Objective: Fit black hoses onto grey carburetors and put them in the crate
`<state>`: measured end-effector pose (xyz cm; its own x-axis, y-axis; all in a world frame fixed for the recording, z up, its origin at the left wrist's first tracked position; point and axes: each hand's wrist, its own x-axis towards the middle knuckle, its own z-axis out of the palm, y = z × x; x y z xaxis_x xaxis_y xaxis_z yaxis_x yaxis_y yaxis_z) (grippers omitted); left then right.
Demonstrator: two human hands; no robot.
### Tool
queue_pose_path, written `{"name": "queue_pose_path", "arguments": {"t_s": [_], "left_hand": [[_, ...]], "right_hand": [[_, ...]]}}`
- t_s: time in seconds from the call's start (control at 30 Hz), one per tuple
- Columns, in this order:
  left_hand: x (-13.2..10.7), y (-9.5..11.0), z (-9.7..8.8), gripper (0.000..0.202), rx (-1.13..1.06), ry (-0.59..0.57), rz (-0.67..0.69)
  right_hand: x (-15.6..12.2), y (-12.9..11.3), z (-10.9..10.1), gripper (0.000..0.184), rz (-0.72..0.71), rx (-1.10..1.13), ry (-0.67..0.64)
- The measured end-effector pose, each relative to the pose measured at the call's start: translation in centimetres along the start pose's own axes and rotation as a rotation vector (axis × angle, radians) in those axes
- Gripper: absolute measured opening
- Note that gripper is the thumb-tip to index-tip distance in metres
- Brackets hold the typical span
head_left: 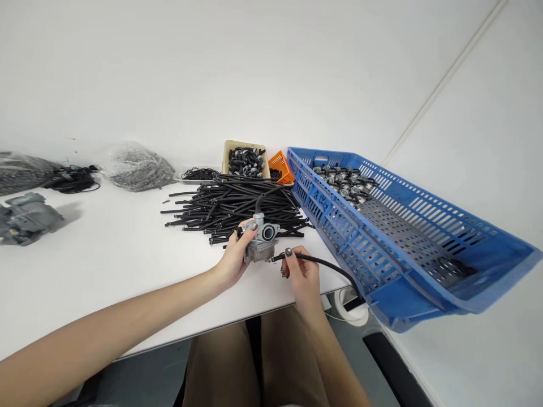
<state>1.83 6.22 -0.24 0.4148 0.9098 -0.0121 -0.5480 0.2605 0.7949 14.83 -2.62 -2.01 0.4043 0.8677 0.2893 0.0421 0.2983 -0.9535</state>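
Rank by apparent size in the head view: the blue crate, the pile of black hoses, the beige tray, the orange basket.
1. Blue crate, though it also lies nearest the camera.
2. Pile of black hoses.
3. Beige tray.
4. Orange basket, partly hidden, so this is unsure.

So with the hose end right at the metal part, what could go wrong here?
The black hose trails off the table edge toward the blue crate; it might snag there and tug loose. The right hand pinches it only near the tip, so it could slip. The metal part, held up by the left hand, may twist under pushing.
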Motion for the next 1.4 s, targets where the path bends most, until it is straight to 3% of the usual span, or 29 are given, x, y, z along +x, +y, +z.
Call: {"name": "queue_pose_path", "arguments": {"t_s": [0.4,0.6,0.97,1.4], "left_hand": [[-0.30,0.53,0.49,0.060,0.047,-0.029,-0.011],[-0.29,0.54,0.56,0.061,0.043,-0.009,-0.004],[-0.39,0.40,0.61,0.056,0.014,0.000,-0.008],[-0.49,0.53,0.77,0.063,0.029,0.019,-0.015]], "right_hand": [[-0.34,0.06,-0.70,0.025,-0.007,-0.040,-0.182],[-0.70,0.07,-0.61,0.024,-0.016,-0.163,-0.142],[-0.39,-0.18,-0.23,0.026,-0.071,-0.149,-0.054],[-0.25,-0.17,-0.33,0.033,-0.001,-0.070,-0.071]]}}
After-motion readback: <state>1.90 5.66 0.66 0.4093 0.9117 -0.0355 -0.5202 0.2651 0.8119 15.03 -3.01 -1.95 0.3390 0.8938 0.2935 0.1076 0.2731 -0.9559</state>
